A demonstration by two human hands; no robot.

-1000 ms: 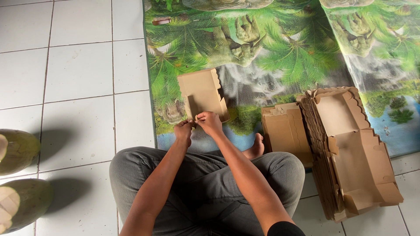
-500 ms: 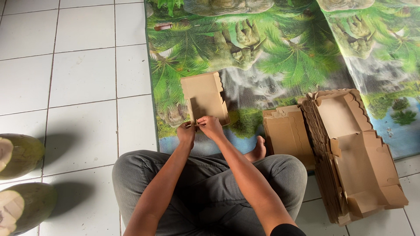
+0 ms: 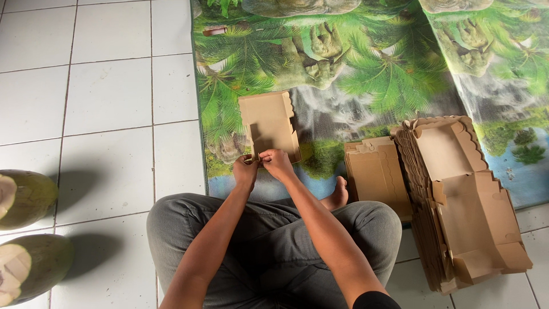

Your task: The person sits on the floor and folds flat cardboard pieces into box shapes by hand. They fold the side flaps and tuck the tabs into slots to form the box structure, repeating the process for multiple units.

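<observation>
A brown cardboard box blank (image 3: 269, 123) with a scalloped edge lies half-folded on the green printed mat (image 3: 366, 74) in front of my crossed legs. My left hand (image 3: 246, 170) and my right hand (image 3: 278, 163) meet at its near edge, both pinching a raised flap there. The fingertips hide the corner they grip.
A tall stack of flat box blanks (image 3: 463, 200) lies at the right, with a smaller pile of folded cardboard (image 3: 374, 174) beside it. Two cut green coconuts (image 3: 26, 197) (image 3: 31, 266) sit on the white floor tiles at the left. My bare foot (image 3: 337, 194) shows by the mat.
The two hands stay together on the box's near edge, with only small finger movement. The view has shifted slightly, so the box and stacks sit a little lower in the picture.
</observation>
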